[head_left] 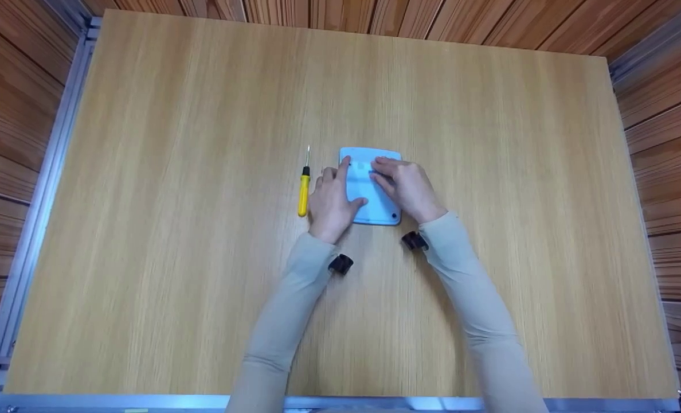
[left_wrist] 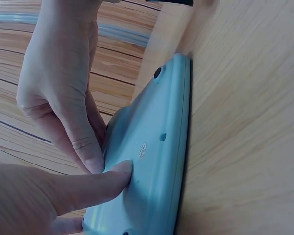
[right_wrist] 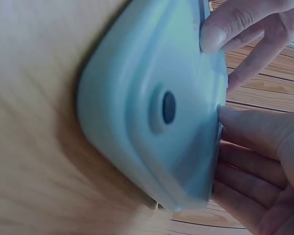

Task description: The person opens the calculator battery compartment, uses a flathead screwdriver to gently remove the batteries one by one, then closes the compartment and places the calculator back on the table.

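Note:
A light blue, flat plastic device (head_left: 375,209) with rounded corners and dark round feet lies on the wooden table. A small printed mark shows on its upper face in the left wrist view. My left hand (head_left: 330,203) rests on its left side, the thumb pressing the face and a straight finger reaching toward the top left. From the right, my right hand (head_left: 409,186) touches the upper part with thumb and fingertips, the fingers fairly straight. Its thumb (right_wrist: 257,127) meets the face in the right wrist view; the other fingertips are hidden behind the device.
Left of the device lies a screwdriver (head_left: 304,192) with a yellow handle, its tip pointing to the far side. A metal rail (head_left: 48,189) runs along the left edge of the table (head_left: 174,229). Wood-plank walls (head_left: 340,14) stand around it.

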`<action>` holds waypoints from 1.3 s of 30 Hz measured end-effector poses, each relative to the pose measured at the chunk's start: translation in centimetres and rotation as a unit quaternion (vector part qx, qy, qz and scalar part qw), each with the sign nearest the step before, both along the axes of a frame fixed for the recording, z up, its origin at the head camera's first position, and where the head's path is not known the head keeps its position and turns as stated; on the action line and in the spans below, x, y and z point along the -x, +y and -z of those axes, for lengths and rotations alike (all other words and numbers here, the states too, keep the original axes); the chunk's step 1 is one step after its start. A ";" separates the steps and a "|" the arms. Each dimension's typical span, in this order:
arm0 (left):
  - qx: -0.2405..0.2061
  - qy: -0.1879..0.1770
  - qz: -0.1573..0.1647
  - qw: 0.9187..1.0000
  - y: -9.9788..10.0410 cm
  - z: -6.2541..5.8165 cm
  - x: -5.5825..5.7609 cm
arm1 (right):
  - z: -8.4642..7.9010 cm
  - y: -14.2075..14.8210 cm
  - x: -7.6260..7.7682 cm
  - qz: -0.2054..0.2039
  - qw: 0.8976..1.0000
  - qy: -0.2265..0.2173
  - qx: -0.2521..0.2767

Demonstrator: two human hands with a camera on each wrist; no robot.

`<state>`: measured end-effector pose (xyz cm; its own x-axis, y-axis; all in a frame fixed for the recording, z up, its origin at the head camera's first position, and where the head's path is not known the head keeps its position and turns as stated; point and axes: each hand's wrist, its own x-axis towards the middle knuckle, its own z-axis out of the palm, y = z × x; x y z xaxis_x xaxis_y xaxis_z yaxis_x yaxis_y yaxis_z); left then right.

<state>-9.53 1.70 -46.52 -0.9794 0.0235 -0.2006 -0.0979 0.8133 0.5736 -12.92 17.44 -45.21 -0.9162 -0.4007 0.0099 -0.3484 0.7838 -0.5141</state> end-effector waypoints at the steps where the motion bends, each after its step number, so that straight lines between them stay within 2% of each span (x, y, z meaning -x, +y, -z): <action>1: 0.000 -0.001 0.000 1.000 0.0 0.0 0.0 | 0.0 0.0 0.0 0.000 1.000 0.000 0.003; 12: 0.003 -0.001 0.001 1.000 -0.1 0.0 0.0 | 0.1 -0.1 0.0 0.019 0.999 0.005 0.044; 19: -0.011 0.004 0.001 1.000 -0.1 0.1 0.0 | 0.4 -0.3 0.5 0.043 0.996 0.050 0.066; 24: -0.011 0.005 0.003 1.000 -0.1 0.1 0.0 | 0.3 -0.3 0.7 0.048 0.995 0.044 0.075; 30: -0.004 -0.004 0.001 1.000 -0.1 0.0 0.0 | 0.3 0.0 0.7 0.033 0.994 0.051 0.089; 39: -0.002 -0.004 0.003 1.000 -0.1 0.1 0.0 | 0.1 0.0 0.2 0.039 0.996 0.041 0.071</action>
